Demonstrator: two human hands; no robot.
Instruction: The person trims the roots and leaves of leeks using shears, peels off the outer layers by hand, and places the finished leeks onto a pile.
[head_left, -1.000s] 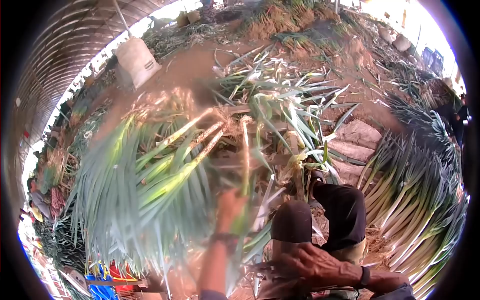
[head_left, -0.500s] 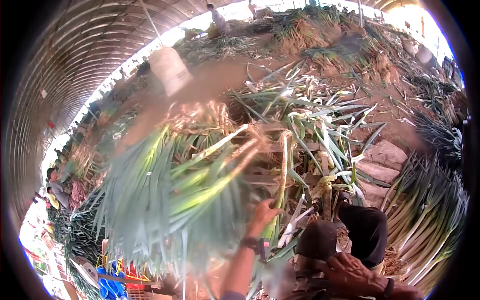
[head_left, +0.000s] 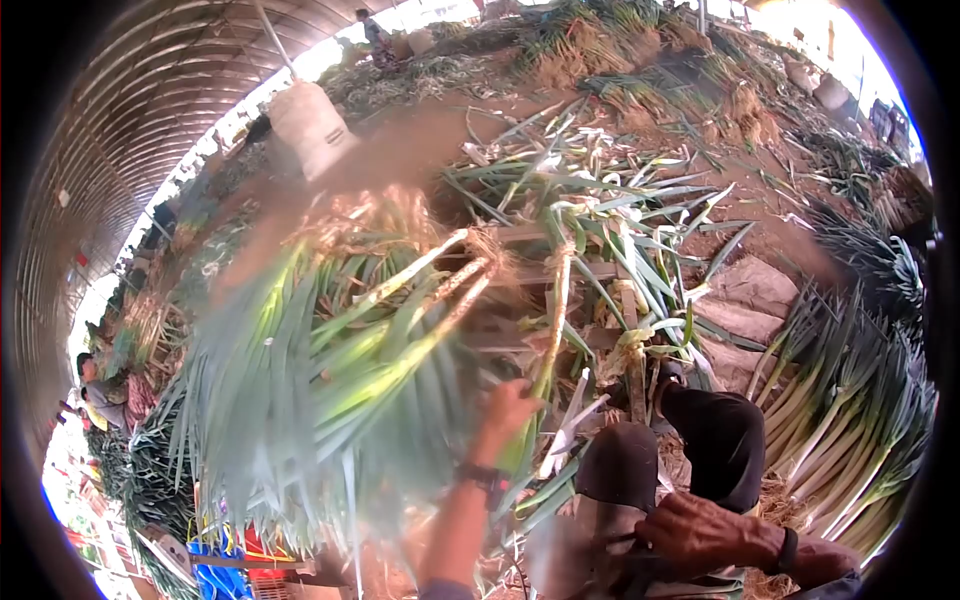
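My left hand (head_left: 508, 408), wearing a dark wristband, is closed round the lower part of a single long leek (head_left: 560, 310). The leek's root end points up and away from me. Left of this hand lies a big pile of leeks (head_left: 370, 390), roots at the far side and green leaves toward me. My right hand (head_left: 690, 532) is beside my knees with its fingers curled in; what it holds, if anything, is hidden. Cut leaves and pale stalk scraps (head_left: 630, 230) lie beyond my knees.
More leeks (head_left: 840, 400) lie in a row at the right, beside folded sacking (head_left: 750, 300). A white sack (head_left: 310, 125) stands at the upper left near a pole. People (head_left: 100, 390) are at the far left, and another person (head_left: 375, 40) is at the back.
The view has shifted slightly, so the scene sits further left and higher. My left hand has closed on the leek, which leans more. My right hand's fingers, spread before, are now curled in.
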